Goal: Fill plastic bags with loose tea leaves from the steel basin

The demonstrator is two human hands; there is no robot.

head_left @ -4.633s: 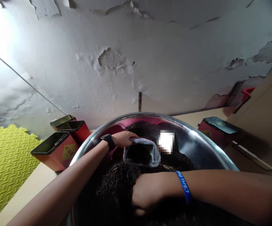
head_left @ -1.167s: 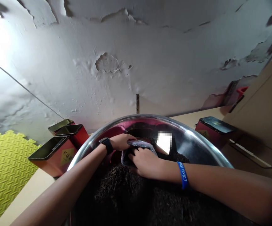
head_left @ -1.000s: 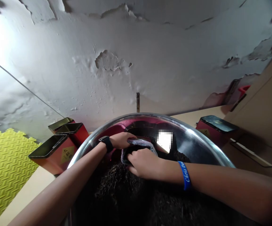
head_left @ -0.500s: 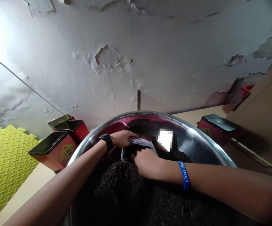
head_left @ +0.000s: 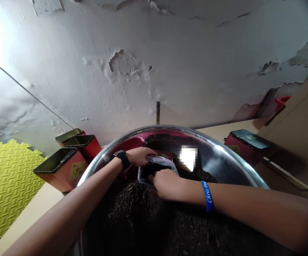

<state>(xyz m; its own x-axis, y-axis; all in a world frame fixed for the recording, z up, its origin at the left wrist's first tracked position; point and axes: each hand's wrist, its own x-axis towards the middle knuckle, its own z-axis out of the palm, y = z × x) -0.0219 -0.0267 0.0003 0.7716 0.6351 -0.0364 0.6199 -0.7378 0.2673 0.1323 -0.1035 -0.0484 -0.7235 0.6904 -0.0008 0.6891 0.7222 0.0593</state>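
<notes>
Liner (head_left: 164,162): soft, likely slippery; best held by its rim.
Left hand (head_left: 140,156): I grip its edge.
Right hand (head_left: 167,184): fingers inside; grip I can't tell.
Leaves (head_left: 131,199): probably light, brittle.

left hand (head_left: 140,156) — holding plastic bag (head_left: 161,161) | right hand (head_left: 167,184) — at its mouth

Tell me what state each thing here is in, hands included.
Plastic bag: mouth open
Left hand: gripping the bag's edge
Right hand: fingers in the bag's mouth
Metal basin: uncovered
Loose dark leaves: heaped in the basin
Three left red tins: open
Right red tin: open or closed unclear
Smartwatch: worn, screen dark
Blue wristband: worn
Wall: peeling
</notes>
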